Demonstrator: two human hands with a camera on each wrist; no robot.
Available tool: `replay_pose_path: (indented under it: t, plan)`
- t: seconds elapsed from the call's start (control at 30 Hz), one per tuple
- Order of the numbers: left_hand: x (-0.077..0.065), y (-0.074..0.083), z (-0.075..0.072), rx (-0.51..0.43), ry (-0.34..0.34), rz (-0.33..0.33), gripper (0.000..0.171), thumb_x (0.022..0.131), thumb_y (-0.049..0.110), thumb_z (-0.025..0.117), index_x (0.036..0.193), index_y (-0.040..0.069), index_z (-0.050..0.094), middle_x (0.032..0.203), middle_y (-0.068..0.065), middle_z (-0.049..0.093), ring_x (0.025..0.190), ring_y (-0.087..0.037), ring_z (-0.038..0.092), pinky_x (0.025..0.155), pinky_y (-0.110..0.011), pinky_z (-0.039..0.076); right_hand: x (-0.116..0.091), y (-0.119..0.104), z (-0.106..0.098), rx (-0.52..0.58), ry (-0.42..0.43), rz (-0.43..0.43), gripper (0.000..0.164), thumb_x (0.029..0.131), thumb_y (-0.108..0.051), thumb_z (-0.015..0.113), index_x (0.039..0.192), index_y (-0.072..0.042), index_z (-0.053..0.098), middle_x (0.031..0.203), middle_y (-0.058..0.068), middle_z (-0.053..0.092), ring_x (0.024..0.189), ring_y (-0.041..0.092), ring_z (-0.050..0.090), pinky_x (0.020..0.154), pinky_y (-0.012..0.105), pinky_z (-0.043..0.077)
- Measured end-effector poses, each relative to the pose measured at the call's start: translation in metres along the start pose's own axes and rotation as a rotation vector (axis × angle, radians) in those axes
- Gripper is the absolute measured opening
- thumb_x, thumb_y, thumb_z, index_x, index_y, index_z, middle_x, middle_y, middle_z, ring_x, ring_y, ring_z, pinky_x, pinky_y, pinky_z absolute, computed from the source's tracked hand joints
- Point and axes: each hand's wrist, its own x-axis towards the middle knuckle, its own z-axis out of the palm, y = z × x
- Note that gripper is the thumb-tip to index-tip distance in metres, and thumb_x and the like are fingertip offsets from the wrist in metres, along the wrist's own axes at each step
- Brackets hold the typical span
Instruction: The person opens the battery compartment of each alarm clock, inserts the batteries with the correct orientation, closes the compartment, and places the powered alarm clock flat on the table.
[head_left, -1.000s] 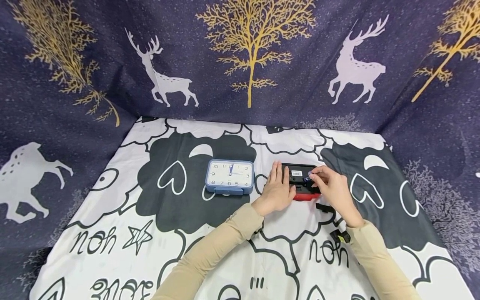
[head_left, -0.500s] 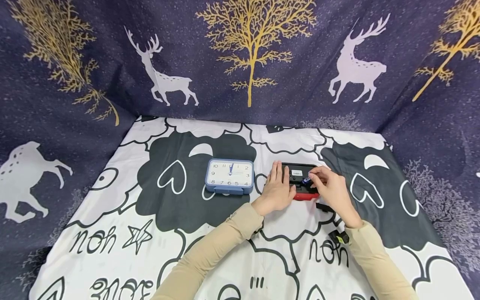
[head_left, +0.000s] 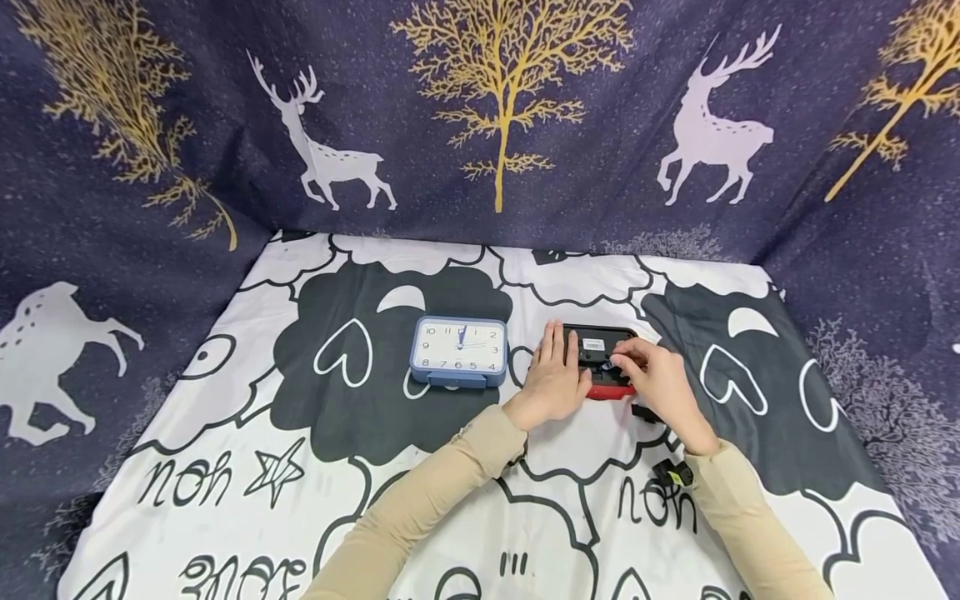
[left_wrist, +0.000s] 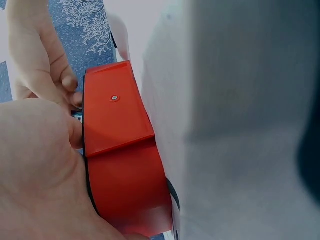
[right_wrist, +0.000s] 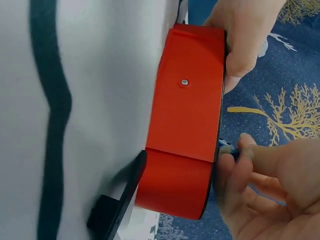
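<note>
A red alarm clock (head_left: pixel 611 392) lies face down, its black back (head_left: pixel 595 333) with a white label turned upward. My left hand (head_left: pixel 553 382) rests on the left part of that back, fingers straight. Over the right part, my right hand (head_left: pixel 660 385) pinches a small blue battery (right_wrist: pixel 228 148) between thumb and fingertips, at the battery compartment. The left wrist view shows the clock's red side (left_wrist: pixel 120 115), with the left palm along its edge. Just below the clock, a small black cover (head_left: pixel 645 412) lies on the cloth.
A blue alarm clock (head_left: pixel 459 350) stands to the left, its white dial facing up. Near the right sleeve is a small black thing with a yellow-green mark (head_left: pixel 672 473). A patterned cloth (head_left: pixel 247 533) covers the table; a dark blue curtain (head_left: pixel 442 225) hangs behind.
My right hand has shifted slightly left and lower, bringing the battery down into the compartment area. The left hand and both clocks stay where they were.
</note>
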Motion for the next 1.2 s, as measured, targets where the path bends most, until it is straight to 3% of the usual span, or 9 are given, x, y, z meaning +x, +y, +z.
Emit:
replay_pose_path:
  t: [0.2, 0.37, 0.47, 0.6, 0.73, 1.2]
  plan:
    - [0.0, 0.0, -0.001, 0.012, 0.009, 0.0, 0.064, 0.104, 0.039, 0.026, 0.156, 0.005, 0.011, 0.163, -0.019, -0.001, 0.151, -0.031, -0.006, 0.121, -0.041, 0.017, 0.0, 0.0, 0.003, 0.0, -0.024, 0.033, 0.006, 0.088, -0.006, 0.069, 0.093, -0.002, 0.071, 0.082, 0.013, 0.074, 0.066, 0.023, 0.069, 0.056, 0.022, 0.05]
    - [0.001, 0.0, 0.0, 0.011, 0.012, -0.006, 0.063, 0.104, 0.039, 0.026, 0.156, 0.005, 0.012, 0.163, -0.019, -0.001, 0.151, -0.031, -0.005, 0.121, -0.041, 0.017, 0.0, -0.001, 0.005, -0.003, 0.014, -0.01, 0.009, 0.083, -0.006, 0.074, 0.091, -0.002, 0.073, 0.085, 0.014, 0.075, 0.071, 0.027, 0.071, 0.061, 0.035, 0.055]
    - [0.001, -0.001, 0.001, 0.011, 0.009, -0.003, 0.063, 0.104, 0.039, 0.025, 0.156, 0.005, 0.01, 0.163, -0.019, -0.002, 0.151, -0.031, -0.005, 0.121, -0.041, 0.017, 0.0, -0.003, 0.006, -0.002, 0.039, 0.015, 0.011, 0.08, -0.009, 0.077, 0.089, -0.004, 0.075, 0.083, 0.012, 0.076, 0.072, 0.027, 0.071, 0.066, 0.043, 0.054]
    - [0.001, -0.001, 0.001, 0.014, 0.011, -0.002, 0.063, 0.104, 0.039, 0.025, 0.156, 0.005, 0.011, 0.163, -0.019, -0.001, 0.151, -0.031, -0.005, 0.121, -0.042, 0.018, 0.001, -0.006, 0.009, 0.001, 0.042, 0.056, 0.011, 0.078, -0.012, 0.079, 0.086, -0.005, 0.077, 0.081, 0.01, 0.076, 0.073, 0.028, 0.071, 0.067, 0.046, 0.052]
    - [0.001, -0.001, 0.0, 0.016, 0.012, -0.008, 0.064, 0.104, 0.04, 0.025, 0.156, 0.005, 0.011, 0.163, -0.019, -0.001, 0.151, -0.031, -0.006, 0.121, -0.042, 0.018, 0.001, -0.008, 0.012, -0.004, 0.035, 0.045, 0.011, 0.078, -0.013, 0.079, 0.085, -0.004, 0.076, 0.08, 0.012, 0.075, 0.072, 0.03, 0.07, 0.066, 0.048, 0.054]
    - [0.001, -0.001, 0.001, 0.02, 0.007, -0.014, 0.064, 0.104, 0.04, 0.026, 0.156, 0.006, 0.01, 0.163, -0.018, -0.002, 0.151, -0.03, -0.007, 0.121, -0.043, 0.019, 0.001, -0.007, 0.015, -0.028, 0.026, 0.081, 0.007, 0.078, -0.01, 0.079, 0.082, -0.004, 0.077, 0.074, 0.012, 0.074, 0.062, 0.023, 0.069, 0.055, 0.031, 0.051]
